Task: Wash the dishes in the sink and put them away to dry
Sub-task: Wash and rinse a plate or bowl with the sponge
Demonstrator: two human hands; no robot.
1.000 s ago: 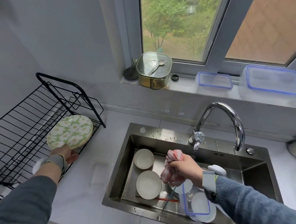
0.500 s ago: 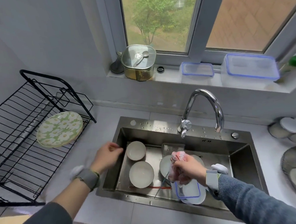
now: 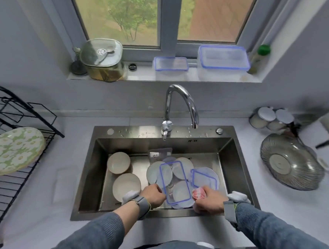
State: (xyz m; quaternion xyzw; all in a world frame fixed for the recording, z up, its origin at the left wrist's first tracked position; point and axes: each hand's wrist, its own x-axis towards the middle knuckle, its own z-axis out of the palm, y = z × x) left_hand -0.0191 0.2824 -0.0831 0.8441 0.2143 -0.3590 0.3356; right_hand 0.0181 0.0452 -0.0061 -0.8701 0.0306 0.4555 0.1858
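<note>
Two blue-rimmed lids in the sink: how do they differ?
The long blue-rimmed lid is larger and narrower in shape; the small blue-rimmed lid is shorter and squarer. The left hand grips the long lid's near left corner; no hand holds the small lid, which lies just beyond the right hand, which grips a pink cloth. Both are clear plastic and lie over white plates.

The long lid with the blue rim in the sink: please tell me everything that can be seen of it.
The lid is a clear, plastic-looking rectangle with rounded corners and a blue rim. It lies lengthwise, pointing away from the person, over pale plates in the sink, which show through it. The left hand holds its near left corner. A smaller lid lies to its right, near the right hand, which grips a pink cloth.
</note>
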